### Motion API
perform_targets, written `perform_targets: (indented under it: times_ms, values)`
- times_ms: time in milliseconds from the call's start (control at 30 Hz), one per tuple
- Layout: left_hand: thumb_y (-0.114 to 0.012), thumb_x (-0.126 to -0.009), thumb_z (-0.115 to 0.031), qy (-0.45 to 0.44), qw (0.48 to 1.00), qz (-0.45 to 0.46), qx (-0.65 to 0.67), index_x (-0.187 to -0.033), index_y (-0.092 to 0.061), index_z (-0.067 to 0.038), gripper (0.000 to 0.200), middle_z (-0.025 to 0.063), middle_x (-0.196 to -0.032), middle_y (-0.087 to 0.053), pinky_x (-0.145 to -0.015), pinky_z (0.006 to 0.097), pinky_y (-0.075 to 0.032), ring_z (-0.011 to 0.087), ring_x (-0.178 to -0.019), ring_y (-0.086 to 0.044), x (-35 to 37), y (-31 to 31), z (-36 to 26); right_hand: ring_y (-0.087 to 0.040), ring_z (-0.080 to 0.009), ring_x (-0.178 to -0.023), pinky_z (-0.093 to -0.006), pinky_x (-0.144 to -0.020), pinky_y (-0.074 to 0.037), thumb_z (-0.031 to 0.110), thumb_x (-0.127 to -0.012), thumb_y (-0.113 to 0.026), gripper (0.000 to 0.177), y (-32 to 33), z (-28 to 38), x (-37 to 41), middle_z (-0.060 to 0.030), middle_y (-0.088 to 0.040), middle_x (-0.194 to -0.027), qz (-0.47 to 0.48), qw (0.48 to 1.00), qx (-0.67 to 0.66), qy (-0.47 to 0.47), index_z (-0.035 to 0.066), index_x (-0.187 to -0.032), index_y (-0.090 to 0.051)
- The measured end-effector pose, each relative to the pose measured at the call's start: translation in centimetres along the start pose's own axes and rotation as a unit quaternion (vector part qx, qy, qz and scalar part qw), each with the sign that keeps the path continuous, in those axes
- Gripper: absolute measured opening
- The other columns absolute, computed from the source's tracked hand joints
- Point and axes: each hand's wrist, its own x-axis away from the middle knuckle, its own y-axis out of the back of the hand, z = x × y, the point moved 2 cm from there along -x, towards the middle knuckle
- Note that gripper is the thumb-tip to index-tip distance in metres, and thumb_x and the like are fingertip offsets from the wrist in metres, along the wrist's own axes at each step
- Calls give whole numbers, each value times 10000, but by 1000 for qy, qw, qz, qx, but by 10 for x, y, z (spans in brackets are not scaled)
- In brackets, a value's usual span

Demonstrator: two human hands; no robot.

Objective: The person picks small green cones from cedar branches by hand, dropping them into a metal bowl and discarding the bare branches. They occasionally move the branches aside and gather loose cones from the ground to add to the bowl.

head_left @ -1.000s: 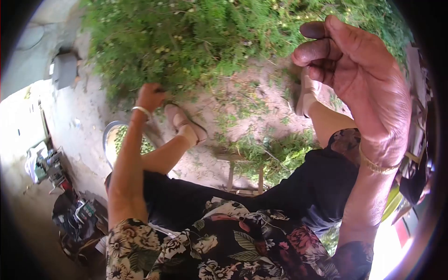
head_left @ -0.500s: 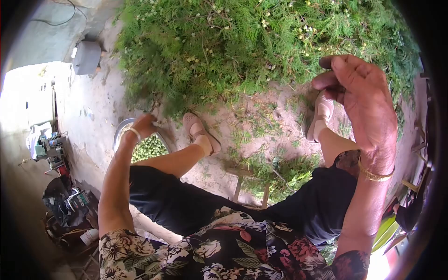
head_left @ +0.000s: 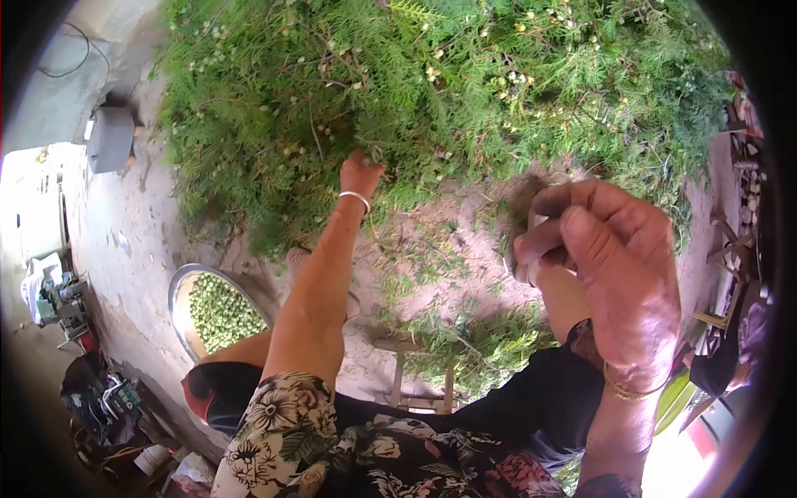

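Observation:
My left hand [head_left: 362, 173], with a white bangle on its wrist, reaches to the near edge of a pile of green evergreen branches [head_left: 274, 133] dotted with small pale cones. Its fingers are drawn together among the sprigs; what they pinch cannot be made out. Closer to the camera, on the right, I hold up my right hand [head_left: 618, 266], with a gold-coloured bracelet on its wrist. Its fingers curl in toward the thumb, and anything between them is hidden. A metal basin [head_left: 176, 309] with many small green cones [head_left: 222, 311] stands on the ground beside my left leg.
Loose sprigs [head_left: 490, 340] lie between my legs near a wooden stool frame [head_left: 398, 373]. A grey box-like object [head_left: 111, 139] stands at the upper left. Tools and dark bags [head_left: 87, 394] crowd the lower left. Wooden pieces [head_left: 730, 249] stand at the right edge.
My left hand has moved from above the basin up and right to the branches. My right hand appears lower, its fingers still curled. The camera view has shifted.

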Motion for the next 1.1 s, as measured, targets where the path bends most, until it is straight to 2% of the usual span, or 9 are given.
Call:
perform_targets:
  times_ms: [133,267,333,633,800,833,933,1033,1100]
  values:
    - [-690,-772,-36,69,980,-44,180,-1270,-460,60,557,105,-894,-633,-499,315,-377,149,-613,-491,-10,-9,-37,-593,-167,-677,-266,-666,-441,207,-882,-590,326,-2,-1,2,-150,-652,-754,-27,998,-52,-22,-96,-998,-557]
    - [-667,-818,-51,162,954,-45,249,-927,-613,69,170,123,-759,-639,-481,326,-448,168,-599,-582,41,13,-109,-574,-146,-657,-256,-645,-435,184,-886,-568,297,4,2,2,-141,-653,-768,-9,999,-37,-7,-90,-998,-565]
    - [-627,-848,-48,84,966,67,234,-783,-615,56,123,111,-687,-631,-489,301,-479,165,-597,-610,62,23,-114,-575,-141,-663,-254,-649,-440,176,-887,-562,284,6,3,3,-133,-654,-772,2,999,-33,-7,-85,-999,-569]
    - [-613,-851,-33,-51,970,-40,235,-744,-605,43,132,70,-670,-610,-484,247,-459,127,-557,-584,207,86,-183,-479,-88,-604,-267,-518,-394,259,-889,-594,315,-15,-24,-6,-53,-615,-701,3,983,154,104,-54,-910,-621]
    - [-639,-805,-36,-320,946,-41,-40,-897,-631,1,99,95,-650,-560,-443,288,-403,191,-523,-557,294,77,-224,-459,-135,-566,-295,-502,-381,395,-901,-570,458,-43,-45,-8,-45,-500,-633,59,993,95,-32,-36,-748,-554]
    - [-626,-795,-23,-443,886,-45,-131,-916,-630,-17,121,100,-677,-556,-442,326,-398,231,-510,-531,309,72,-219,-589,-186,-615,-323,-538,-508,294,-888,-616,370,-43,-58,-18,-149,-637,-769,93,989,85,-79,-68,-920,-544]
    - [-642,-793,-65,-395,916,-19,-75,-883,-627,-26,99,90,-683,-564,-458,359,-405,249,-533,-538,340,65,-222,-567,-179,-546,-302,-484,-490,264,-885,-620,327,-52,-59,-8,-158,-631,-745,103,978,-108,-144,-55,-900,-549]
    - [-619,-848,-154,-186,960,207,-27,-899,-619,-9,154,94,-658,-585,-541,317,-455,169,-575,-575,333,73,-205,-518,-139,-480,-268,-445,-439,184,-885,-603,234,-57,-64,-8,-119,-616,-658,51,993,-60,-86,-45,-850,-572]
    - [-549,-898,-221,-64,969,112,209,-1043,-610,12,281,99,-919,-662,-720,292,-517,158,-814,-634,311,91,-192,-499,-123,-459,-258,-434,-420,164,-885,-594,214,-60,-60,-2,-103,-611,-632,12,999,-20,-47,-44,-835,-582]
